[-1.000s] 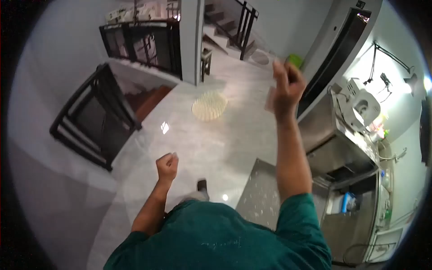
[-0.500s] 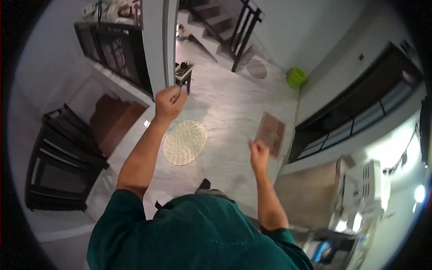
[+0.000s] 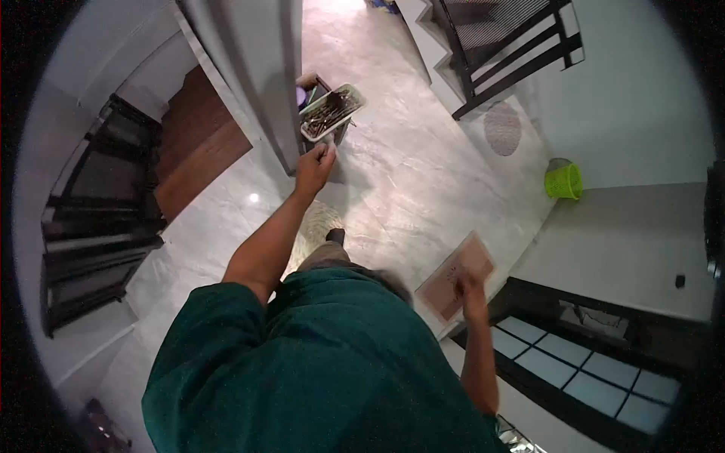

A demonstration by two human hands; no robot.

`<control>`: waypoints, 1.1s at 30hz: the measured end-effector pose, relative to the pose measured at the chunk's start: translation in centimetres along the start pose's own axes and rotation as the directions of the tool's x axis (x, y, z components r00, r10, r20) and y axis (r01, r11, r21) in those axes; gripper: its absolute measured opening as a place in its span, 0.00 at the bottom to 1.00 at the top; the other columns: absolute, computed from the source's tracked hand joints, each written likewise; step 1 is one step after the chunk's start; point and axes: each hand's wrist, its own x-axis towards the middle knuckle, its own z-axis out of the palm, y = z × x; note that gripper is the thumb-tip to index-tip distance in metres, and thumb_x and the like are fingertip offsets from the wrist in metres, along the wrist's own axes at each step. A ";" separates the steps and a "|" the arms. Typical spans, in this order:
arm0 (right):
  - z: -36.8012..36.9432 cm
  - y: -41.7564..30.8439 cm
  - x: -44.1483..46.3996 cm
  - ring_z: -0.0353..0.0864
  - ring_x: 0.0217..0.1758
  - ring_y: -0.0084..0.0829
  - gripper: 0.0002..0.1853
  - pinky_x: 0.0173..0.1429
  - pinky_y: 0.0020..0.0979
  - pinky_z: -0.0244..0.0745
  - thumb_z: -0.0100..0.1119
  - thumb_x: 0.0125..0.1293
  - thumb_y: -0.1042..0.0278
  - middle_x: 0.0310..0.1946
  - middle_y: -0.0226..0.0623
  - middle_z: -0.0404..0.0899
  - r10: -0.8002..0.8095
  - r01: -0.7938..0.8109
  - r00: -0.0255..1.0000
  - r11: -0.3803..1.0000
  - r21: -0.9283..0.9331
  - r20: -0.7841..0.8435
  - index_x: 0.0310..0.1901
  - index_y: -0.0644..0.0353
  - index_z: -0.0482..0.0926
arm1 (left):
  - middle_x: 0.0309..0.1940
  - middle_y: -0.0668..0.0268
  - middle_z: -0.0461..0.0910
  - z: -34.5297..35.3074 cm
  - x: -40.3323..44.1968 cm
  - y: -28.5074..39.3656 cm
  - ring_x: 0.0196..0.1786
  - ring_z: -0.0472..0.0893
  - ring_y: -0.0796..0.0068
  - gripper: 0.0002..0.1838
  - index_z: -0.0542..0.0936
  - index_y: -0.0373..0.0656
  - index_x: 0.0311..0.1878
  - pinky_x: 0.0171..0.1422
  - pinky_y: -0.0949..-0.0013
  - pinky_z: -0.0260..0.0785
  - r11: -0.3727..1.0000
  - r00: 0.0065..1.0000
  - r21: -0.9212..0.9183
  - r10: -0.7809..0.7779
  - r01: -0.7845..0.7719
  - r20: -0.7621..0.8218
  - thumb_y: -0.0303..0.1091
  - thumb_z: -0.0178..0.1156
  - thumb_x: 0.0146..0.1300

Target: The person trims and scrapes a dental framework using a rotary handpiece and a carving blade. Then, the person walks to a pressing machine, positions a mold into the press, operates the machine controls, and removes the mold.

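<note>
My left hand (image 3: 315, 170) is closed, fingers curled together, reaching forward near a pale rectangular tray (image 3: 310, 136). Whatever it may hold is too small and blurred to name. Dark and brownish slender items (image 3: 328, 113) lie jumbled in that tray, which rests on a low stand beside the wall's end. Over toward the right, my right hand (image 3: 471, 283) hangs low above a pinkish mat (image 3: 438, 294). Motion smears its fingers, so their shape is unclear.
A round woven mat (image 3: 321, 219) lies under my foot. Brown steps (image 3: 200, 136) descend at left by a black railing (image 3: 98, 219). Ahead are a staircase railing (image 3: 521, 53), a round grey mat (image 3: 502, 128) and a green basket (image 3: 563, 181). A dark-framed window (image 3: 581, 362) is at right.
My view has turned and moved forward, bringing the tray closer to my left hand. My right hand has moved lower and to the right in view. The round woven mat is now partly under me.
</note>
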 end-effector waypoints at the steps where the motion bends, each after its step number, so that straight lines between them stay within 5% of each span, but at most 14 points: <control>1: -1.3 4.0 0.6 0.62 0.26 0.25 0.21 0.37 0.32 0.60 0.51 0.73 0.53 0.21 0.27 0.62 0.158 -0.159 0.987 0.987 0.027 0.026 0.25 0.57 0.67 | 0.19 0.58 0.68 1.8 3.1 -1.1 0.23 0.67 0.69 0.19 0.74 0.35 0.30 0.31 0.62 0.63 0.997 0.996 -0.007 -0.081 0.081 -0.028 0.43 0.57 0.69; 4: -5.8 18.6 1.0 0.67 0.32 0.26 0.16 0.41 0.33 0.65 0.52 0.74 0.53 0.29 0.30 0.71 0.617 -0.612 0.784 0.786 -0.086 0.061 0.36 0.59 0.75 | 0.23 0.59 0.77 6.7 10.0 -8.4 0.28 0.76 0.68 0.22 0.77 0.37 0.30 0.37 0.63 0.68 0.935 0.934 0.041 -0.348 0.352 -0.076 0.49 0.57 0.68; 7: -8.8 20.0 6.1 0.69 0.34 0.26 0.14 0.42 0.34 0.67 0.53 0.73 0.54 0.32 0.30 0.72 0.741 -0.731 0.660 0.671 -0.121 0.123 0.39 0.59 0.74 | 0.26 0.60 0.81 9.5 16.1 -13.9 0.34 0.80 0.67 0.22 0.79 0.39 0.30 0.40 0.63 0.70 0.728 0.716 -0.012 -0.676 0.685 -0.173 0.51 0.56 0.68; 8: -10.0 19.1 9.7 0.70 0.35 0.26 0.14 0.43 0.34 0.68 0.53 0.73 0.54 0.33 0.29 0.73 0.734 -0.720 0.666 0.679 -0.141 0.135 0.40 0.59 0.74 | 0.24 0.58 0.81 11.2 17.8 -17.7 0.32 0.81 0.61 0.23 0.80 0.41 0.27 0.39 0.59 0.71 0.681 0.650 -0.204 -0.732 0.703 -0.204 0.53 0.58 0.66; 11: -14.8 13.9 22.8 0.72 0.37 0.25 0.14 0.44 0.34 0.70 0.54 0.72 0.55 0.36 0.29 0.74 0.668 -0.629 0.722 0.742 -0.231 0.181 0.43 0.59 0.74 | 0.21 0.55 0.79 14.6 21.5 -21.1 0.28 0.79 0.57 0.26 0.80 0.39 0.26 0.37 0.54 0.70 0.654 0.640 0.152 -0.619 0.741 -0.455 0.56 0.60 0.65; 12: -16.5 11.5 27.9 0.73 0.38 0.25 0.14 0.45 0.34 0.71 0.54 0.72 0.56 0.37 0.29 0.74 0.621 -0.571 0.757 0.780 -0.256 0.203 0.45 0.59 0.74 | 0.25 0.51 0.81 14.9 24.6 -20.2 0.33 0.81 0.52 0.29 0.82 0.36 0.28 0.43 0.51 0.71 0.300 0.382 0.264 -0.850 0.917 -0.362 0.60 0.63 0.62; 16: -27.5 -1.0 50.0 0.75 0.42 0.25 0.15 0.47 0.35 0.74 0.56 0.71 0.57 0.41 0.29 0.76 0.166 -0.028 0.855 0.961 -0.276 0.492 0.49 0.59 0.74 | 0.47 0.48 0.82 21.0 26.4 -24.2 0.53 0.80 0.48 0.35 0.77 0.37 0.55 0.57 0.51 0.71 0.189 0.118 -0.052 -0.784 0.981 -0.610 0.58 0.67 0.55; 19: -27.4 -25.8 63.3 0.76 0.45 0.27 0.20 0.55 0.32 0.71 0.59 0.69 0.48 0.41 0.31 0.76 0.454 -0.257 0.858 0.785 -0.563 0.242 0.49 0.57 0.75 | 0.54 0.46 0.79 20.3 26.2 -25.2 0.58 0.78 0.48 0.35 0.74 0.40 0.61 0.60 0.50 0.70 0.244 0.144 -0.142 -0.856 0.959 -0.497 0.52 0.67 0.54; 20: -27.9 -29.4 68.5 0.72 0.33 0.25 0.08 0.36 0.28 0.67 0.59 0.70 0.66 0.36 0.30 0.76 0.288 0.029 0.908 0.683 -0.730 0.305 0.45 0.58 0.75 | 0.56 0.46 0.78 19.7 27.0 -21.2 0.59 0.77 0.48 0.34 0.74 0.40 0.61 0.61 0.49 0.69 0.230 0.119 -0.153 -0.843 0.961 -0.524 0.50 0.67 0.54; 21: -26.9 -33.1 72.0 0.72 0.33 0.25 0.08 0.37 0.28 0.67 0.60 0.70 0.65 0.37 0.31 0.76 0.245 0.167 0.872 0.666 -0.727 0.424 0.46 0.58 0.75 | 0.54 0.48 0.79 20.3 26.9 -22.2 0.58 0.77 0.47 0.33 0.74 0.42 0.61 0.61 0.49 0.69 0.146 -0.023 -0.214 -0.775 0.966 -0.631 0.51 0.65 0.56; 23: -24.1 -39.2 78.4 0.73 0.35 0.25 0.10 0.39 0.29 0.69 0.60 0.69 0.65 0.38 0.32 0.77 0.169 0.421 0.751 0.621 -0.661 0.638 0.47 0.58 0.76 | 0.51 0.46 0.80 19.7 26.5 -20.2 0.53 0.79 0.45 0.28 0.77 0.39 0.58 0.56 0.49 0.69 0.254 -0.002 -0.268 -0.722 0.929 -0.692 0.49 0.60 0.59; 25: -19.9 -41.2 84.9 0.76 0.49 0.30 0.14 0.55 0.31 0.72 0.53 0.73 0.59 0.46 0.37 0.78 0.401 -0.041 0.640 0.869 -0.492 0.655 0.51 0.61 0.75 | 0.48 0.48 0.81 19.0 27.9 -16.1 0.49 0.79 0.45 0.24 0.77 0.36 0.54 0.54 0.50 0.69 0.512 -0.050 -0.461 -0.628 0.724 -0.776 0.45 0.56 0.61; 29: -2.7 -50.7 85.0 0.79 0.45 0.29 0.11 0.50 0.30 0.73 0.54 0.73 0.66 0.45 0.34 0.80 0.229 0.168 0.760 0.834 -0.525 0.608 0.51 0.63 0.75 | 0.46 0.48 0.80 18.0 31.6 -10.4 0.46 0.80 0.50 0.23 0.73 0.34 0.57 0.53 0.54 0.69 0.528 -0.246 -0.523 -0.507 0.669 -0.826 0.40 0.53 0.64; 33: 10.4 -56.9 91.0 0.81 0.43 0.29 0.13 0.50 0.30 0.74 0.57 0.72 0.61 0.40 0.37 0.82 0.117 0.507 0.558 0.736 -0.449 0.822 0.46 0.65 0.77 | 0.46 0.54 0.78 13.0 43.7 -2.5 0.49 0.78 0.57 0.21 0.71 0.35 0.59 0.56 0.59 0.66 0.711 -0.174 -0.321 -0.274 0.626 -0.946 0.37 0.50 0.67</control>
